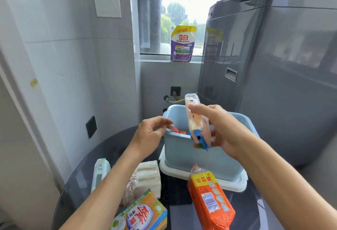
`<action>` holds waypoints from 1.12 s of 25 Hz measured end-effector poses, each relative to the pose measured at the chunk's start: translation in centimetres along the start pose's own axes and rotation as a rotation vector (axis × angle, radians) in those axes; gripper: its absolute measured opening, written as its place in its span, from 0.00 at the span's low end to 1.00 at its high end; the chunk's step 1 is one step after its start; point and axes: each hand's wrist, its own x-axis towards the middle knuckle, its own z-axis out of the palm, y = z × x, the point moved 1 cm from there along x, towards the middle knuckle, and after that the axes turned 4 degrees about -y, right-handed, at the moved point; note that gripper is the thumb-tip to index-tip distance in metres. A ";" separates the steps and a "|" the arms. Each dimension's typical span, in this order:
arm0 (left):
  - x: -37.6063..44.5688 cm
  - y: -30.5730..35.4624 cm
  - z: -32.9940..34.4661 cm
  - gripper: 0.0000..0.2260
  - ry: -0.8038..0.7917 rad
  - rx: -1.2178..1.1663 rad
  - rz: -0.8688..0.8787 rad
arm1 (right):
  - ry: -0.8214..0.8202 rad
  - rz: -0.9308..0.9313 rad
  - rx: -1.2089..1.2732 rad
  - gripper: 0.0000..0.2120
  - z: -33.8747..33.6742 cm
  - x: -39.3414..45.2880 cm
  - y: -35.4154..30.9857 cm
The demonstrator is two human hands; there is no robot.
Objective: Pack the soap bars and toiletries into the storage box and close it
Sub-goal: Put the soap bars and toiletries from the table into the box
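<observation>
Pale-blue storage box: I see right hand gripping wrapped soap pack above it; left hand loosely curled, holding nothing, at left rim.

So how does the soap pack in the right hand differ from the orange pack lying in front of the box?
The held soap pack is up in the air, upright over the blue storage box, gripped by the right hand; the orange pack lies untouched on the dark table. The held one is pale and see-through with blue ends; the other is opaque orange with a yellow band. Both are plastic-wrapped.
</observation>
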 end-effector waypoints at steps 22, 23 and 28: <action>-0.3 -1.2 0.4 0.16 0.079 0.203 0.072 | -0.130 0.370 -0.686 0.16 2.2 11.3 3.8; -0.4 -1.2 0.4 0.16 0.090 0.217 0.080 | -0.185 0.376 -0.684 0.18 2.1 11.1 3.7; -0.4 -1.1 0.6 0.15 0.101 0.232 0.093 | -0.064 0.211 -0.878 0.16 2.2 11.3 3.9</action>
